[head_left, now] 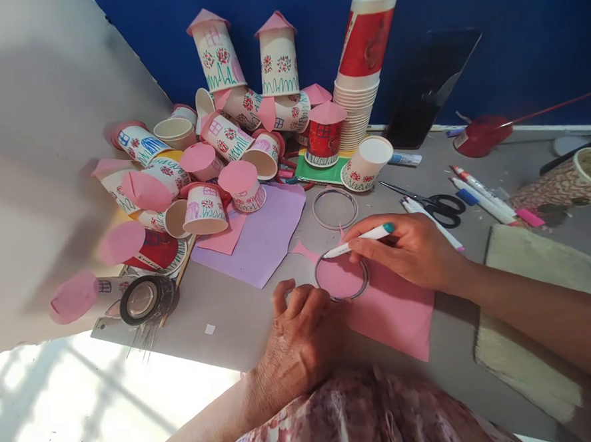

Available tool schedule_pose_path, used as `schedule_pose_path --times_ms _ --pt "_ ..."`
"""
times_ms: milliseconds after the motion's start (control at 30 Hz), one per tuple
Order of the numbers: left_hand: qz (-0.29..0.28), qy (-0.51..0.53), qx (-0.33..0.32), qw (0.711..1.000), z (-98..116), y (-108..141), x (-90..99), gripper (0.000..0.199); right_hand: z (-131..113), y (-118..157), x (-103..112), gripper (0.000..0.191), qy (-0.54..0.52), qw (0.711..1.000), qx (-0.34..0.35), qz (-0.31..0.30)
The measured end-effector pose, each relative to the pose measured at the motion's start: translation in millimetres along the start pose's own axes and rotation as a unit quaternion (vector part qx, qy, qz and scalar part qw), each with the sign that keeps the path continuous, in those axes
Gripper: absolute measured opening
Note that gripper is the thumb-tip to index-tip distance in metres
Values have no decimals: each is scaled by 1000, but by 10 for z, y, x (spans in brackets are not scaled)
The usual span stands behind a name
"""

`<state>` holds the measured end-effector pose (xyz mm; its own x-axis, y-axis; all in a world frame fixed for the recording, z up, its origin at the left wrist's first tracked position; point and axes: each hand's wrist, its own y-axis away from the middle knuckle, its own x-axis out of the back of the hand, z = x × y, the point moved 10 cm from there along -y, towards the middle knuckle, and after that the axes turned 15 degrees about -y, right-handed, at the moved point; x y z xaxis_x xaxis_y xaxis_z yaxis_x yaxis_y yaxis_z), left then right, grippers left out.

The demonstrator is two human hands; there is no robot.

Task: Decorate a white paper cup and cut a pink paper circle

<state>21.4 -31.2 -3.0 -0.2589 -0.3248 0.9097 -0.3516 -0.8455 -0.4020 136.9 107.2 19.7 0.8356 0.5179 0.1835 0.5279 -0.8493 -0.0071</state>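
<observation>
My right hand (412, 250) is closed around a white marker (364, 239) with a teal end, its tip down at the upper left of a thin silver ring (366, 285). That ring lies flat on a sheet of pink paper (396, 315) with cut edges. My left hand (302, 327) rests with curled fingers at the ring's lower left side; the thumb and fingertips are hidden, so what they grip does not show. A second ring (336, 228) lies just beyond, near a narrow pink scrap (304, 250).
Decorated paper cups (227, 137) with pink paper roofs crowd the left back. Behind stands a tall cup stack (358, 104). Purple paper (257, 250), black scissors (437, 205), markers (484, 196), black tape (143, 300), a patterned cup (563, 181) and a pale cloth (543, 266) lie around.
</observation>
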Motion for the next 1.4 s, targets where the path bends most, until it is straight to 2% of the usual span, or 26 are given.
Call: schedule_pose_path --times_ms 167,300,400,467,533,600,700,833,900,967,1033,1100,1133,1167,1267,1300,1333,1400 --pt "34 42 27 998 -71 -74 103 26 -163 258 364 22 39 996 37 68" --pt "48 72 40 995 -148 -134 234 25 -39 445 537 29 18 995 9 95" --pt "8 40 50 998 -189 -249 228 27 82 519 637 33 -19 991 8 134" --pt "-36 -10 51 998 -188 -351 142 56 121 540 694 33 -21 987 34 157" --pt "-74 -54 38 995 -158 -441 28 87 127 536 683 30 28 987 69 145" --pt "-90 -68 34 993 -154 -491 -43 94 113 520 574 26 125 982 110 93" --pt "-55 -71 59 994 -274 -468 60 92 126 534 352 23 284 944 169 10" --pt "18 -130 153 979 -689 -246 442 86 208 555 216 16 407 895 183 -20" --pt "-10 -169 182 969 -857 -119 505 79 246 552 212 17 417 893 169 -15" --pt "-9 -172 200 965 -925 -14 573 72 281 547 216 16 407 901 151 -11" --pt "23 -120 227 966 -921 77 653 59 308 544 208 12 390 910 139 -13" --pt "32 -8 285 958 -928 174 643 37 310 543 199 11 366 920 137 -15" --pt "12 65 330 942 -950 236 567 29 298 544 197 12 352 926 139 -14" --pt "-14 147 381 913 -966 309 458 27 282 544 201 13 336 931 141 -11" --pt "-69 377 500 776 -913 488 117 42 209 544 238 12 292 945 150 11" --pt "-72 432 514 737 -873 488 42 49 186 544 250 11 277 949 152 18" --pt "-70 475 515 711 -834 452 -10 55 161 545 267 10 262 952 156 29" --pt "-65 534 485 689 -745 301 -78 63 131 546 310 8 230 959 158 53"
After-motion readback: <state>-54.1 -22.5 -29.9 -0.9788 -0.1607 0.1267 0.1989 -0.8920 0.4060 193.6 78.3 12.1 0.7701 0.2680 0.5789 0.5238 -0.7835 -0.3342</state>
